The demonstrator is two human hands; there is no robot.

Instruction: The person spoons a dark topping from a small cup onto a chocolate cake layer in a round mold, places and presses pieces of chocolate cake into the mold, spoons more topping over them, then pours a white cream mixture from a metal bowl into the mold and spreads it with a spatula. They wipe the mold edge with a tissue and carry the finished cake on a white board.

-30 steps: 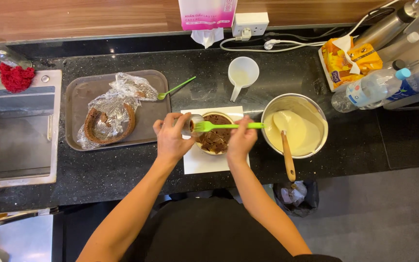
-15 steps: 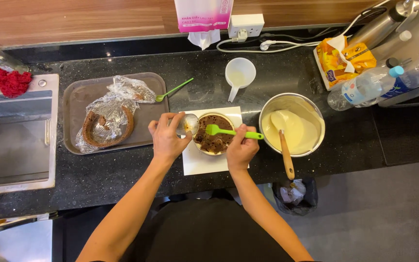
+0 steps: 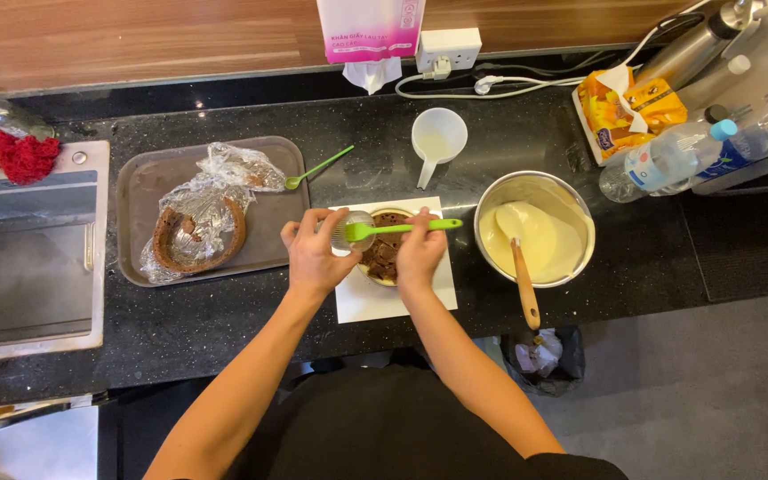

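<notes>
Since half a second ago, the green spoon (image 3: 397, 228) has swung level across the small brown cake (image 3: 386, 252), gripped by the right hand (image 3: 420, 253). Left hand (image 3: 313, 253) clasps a clear cup (image 3: 355, 233) beside the cake, which sits on white paper (image 3: 393, 298) on the counter.

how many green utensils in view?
2. One green spoon lies at the brown tray's right edge; one green spatula is in the right hand over the cake. None seems hidden.

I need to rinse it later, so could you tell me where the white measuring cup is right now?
In the head view, the white measuring cup stands on the black counter beyond the hands, below the wall socket and left of the metal bowl of cream.
</notes>
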